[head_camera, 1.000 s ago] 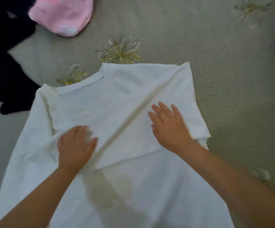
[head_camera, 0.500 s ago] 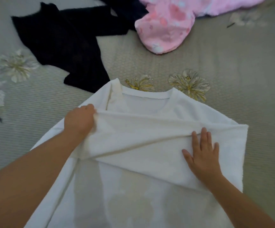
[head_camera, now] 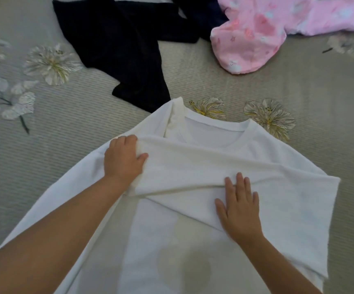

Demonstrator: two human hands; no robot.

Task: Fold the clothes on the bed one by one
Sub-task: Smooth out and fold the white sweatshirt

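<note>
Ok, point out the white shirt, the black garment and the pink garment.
white shirt point(head_camera: 295, 209): head view, on its folded right side.
black garment point(head_camera: 118, 45): head view, on its middle.
pink garment point(head_camera: 250, 39): head view, on its lower lobe.

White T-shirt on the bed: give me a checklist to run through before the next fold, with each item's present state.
1. Left hand grips the edge of the folded-over flap: ok, fingers curl round the fabric, thumb on top.
2. Right hand pins the flap: ok, it lies flat with straight fingers on the white T-shirt.
3. Flap lies smooth: not ok, a ridge runs across it between the hands.
4. Neckline uncovered: ok, the collar shows beyond the flap.
5. Other clothes clear of the shirt: not ok for the black garment, which meets the shirt's far shoulder; ok for the pink garment.
6. Hem straight: cannot tell, it is out of view.
</note>
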